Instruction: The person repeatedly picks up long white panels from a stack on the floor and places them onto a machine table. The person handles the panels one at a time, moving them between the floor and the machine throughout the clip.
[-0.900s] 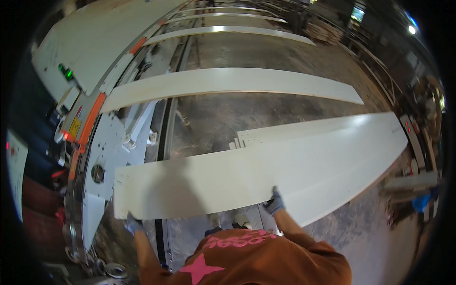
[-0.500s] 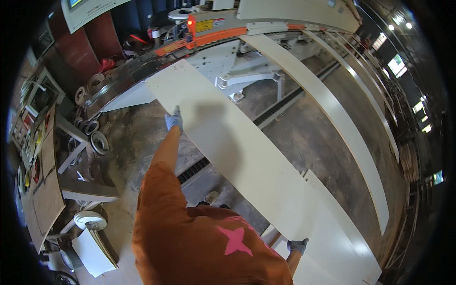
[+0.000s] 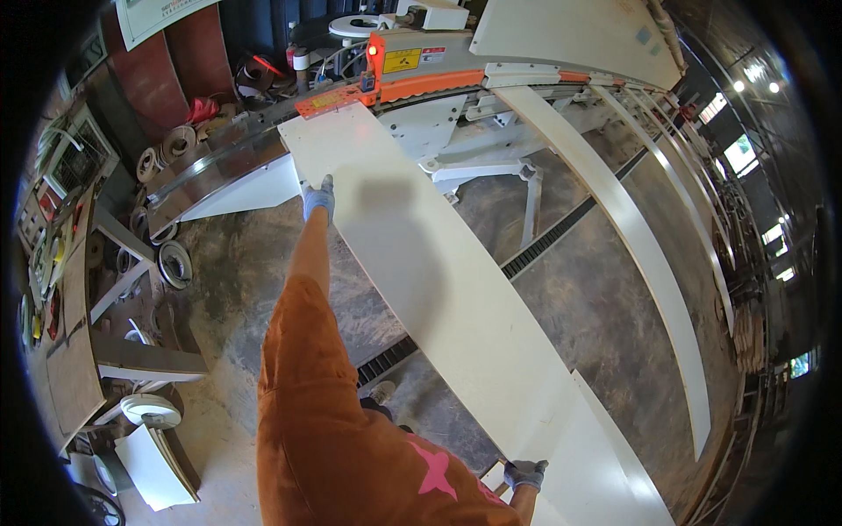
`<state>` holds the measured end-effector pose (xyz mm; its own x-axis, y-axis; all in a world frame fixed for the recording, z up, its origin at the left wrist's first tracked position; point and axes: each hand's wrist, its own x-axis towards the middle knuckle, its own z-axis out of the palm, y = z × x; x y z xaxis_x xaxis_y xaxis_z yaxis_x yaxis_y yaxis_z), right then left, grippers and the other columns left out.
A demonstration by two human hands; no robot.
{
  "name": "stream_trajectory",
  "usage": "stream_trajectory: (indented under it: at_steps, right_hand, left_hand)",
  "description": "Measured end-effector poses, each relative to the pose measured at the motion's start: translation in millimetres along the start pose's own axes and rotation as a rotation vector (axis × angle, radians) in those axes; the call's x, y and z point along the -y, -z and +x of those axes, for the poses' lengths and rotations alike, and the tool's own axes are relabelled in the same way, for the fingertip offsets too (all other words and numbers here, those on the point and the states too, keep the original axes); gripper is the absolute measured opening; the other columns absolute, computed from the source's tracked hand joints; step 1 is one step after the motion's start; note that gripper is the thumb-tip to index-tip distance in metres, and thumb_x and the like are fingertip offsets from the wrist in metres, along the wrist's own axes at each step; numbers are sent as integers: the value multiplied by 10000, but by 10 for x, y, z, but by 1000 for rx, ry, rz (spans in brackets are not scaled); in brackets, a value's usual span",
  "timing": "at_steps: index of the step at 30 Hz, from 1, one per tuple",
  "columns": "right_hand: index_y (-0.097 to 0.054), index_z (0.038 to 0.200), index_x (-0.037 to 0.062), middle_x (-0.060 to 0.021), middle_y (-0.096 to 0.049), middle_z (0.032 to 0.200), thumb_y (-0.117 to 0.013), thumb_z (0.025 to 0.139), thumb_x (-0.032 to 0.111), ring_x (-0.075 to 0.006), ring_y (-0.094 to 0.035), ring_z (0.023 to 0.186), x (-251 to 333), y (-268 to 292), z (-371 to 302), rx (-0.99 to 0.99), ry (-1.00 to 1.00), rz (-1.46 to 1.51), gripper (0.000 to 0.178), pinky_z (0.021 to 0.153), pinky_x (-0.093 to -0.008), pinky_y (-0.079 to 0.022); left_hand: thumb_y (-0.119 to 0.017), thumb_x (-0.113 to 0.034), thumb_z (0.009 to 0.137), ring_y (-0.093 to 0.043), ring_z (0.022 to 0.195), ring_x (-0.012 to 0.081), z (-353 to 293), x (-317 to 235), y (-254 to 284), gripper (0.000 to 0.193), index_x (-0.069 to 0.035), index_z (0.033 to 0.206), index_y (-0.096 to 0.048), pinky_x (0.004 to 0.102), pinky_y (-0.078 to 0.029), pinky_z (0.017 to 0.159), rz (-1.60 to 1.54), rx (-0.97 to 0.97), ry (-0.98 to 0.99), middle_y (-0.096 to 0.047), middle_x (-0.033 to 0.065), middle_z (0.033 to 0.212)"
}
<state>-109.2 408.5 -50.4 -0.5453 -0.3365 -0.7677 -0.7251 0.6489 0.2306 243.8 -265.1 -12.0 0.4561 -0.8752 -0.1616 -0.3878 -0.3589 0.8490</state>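
I hold a long white panel point(image 3: 430, 272) that runs from the machine at the top down to the lower right. My left hand point(image 3: 319, 198), in a grey-blue glove, grips its left edge near the far end, arm stretched out. My right hand point(image 3: 524, 473), also gloved, grips the same edge at the near end by my orange shirt. The panel's far end lies against the orange-trimmed edge-banding machine point(image 3: 412, 83).
A white support rail point(image 3: 631, 237) curves along the right, with a black floor track point(image 3: 561, 237) beneath it. Rolls of edge tape point(image 3: 171, 145) and a cluttered workbench point(image 3: 79, 351) stand at the left. A white box point(image 3: 153, 465) sits on the floor at lower left.
The view has swung from facing the panel crosswise toward the machine. The panel's far end has moved up to the machine's infeed. Both hands keep their grip.
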Motion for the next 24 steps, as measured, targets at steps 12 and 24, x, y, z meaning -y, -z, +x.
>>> stream_trajectory:
  at_steps: [12,24]
  right_hand:
    - [-577,860,140,-21,-596,839,-280,800,585,-236,-520,794,265,26,194,29,-519,2215,539,782,-425,-371]
    - [-558,746,152,0,-566,686,-275,765,664,-214,-508,682,288,3,237,-4,-507,2754,585,651,-382,-400]
  left_hand:
    - [-403,-591,768,-373,1172,321,860,53,-118,815,75,1232,-328,343,-315,960,106,9,23,-394,240,1239]
    - [-403,-563,785,-368,1176,322,700,-156,-174,784,66,1245,-313,346,-306,968,98,18,67,-388,235,1246]
